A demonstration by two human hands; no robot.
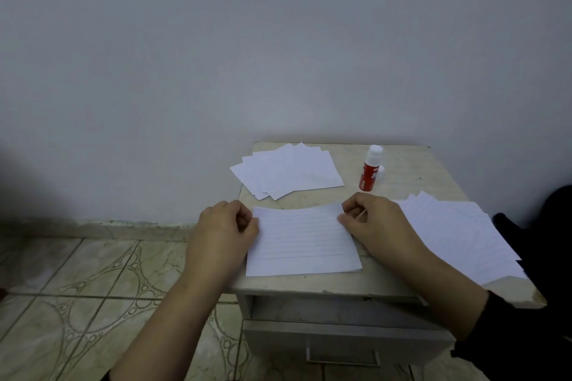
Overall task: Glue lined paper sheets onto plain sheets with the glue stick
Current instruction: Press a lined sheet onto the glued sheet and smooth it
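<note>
Alignment step: left hand and right hand pinch lined sheet by its far corners. Next, probably: lower evenly, press flat.

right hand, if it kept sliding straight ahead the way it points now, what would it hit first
Most likely the glue stick, which stands just beyond the right hand toward the wall. The hand now pinches the lined sheet at its far right corner. Depth is hard to judge, so it might pass just beside it.

Glue stick label too blurred to read.
</note>
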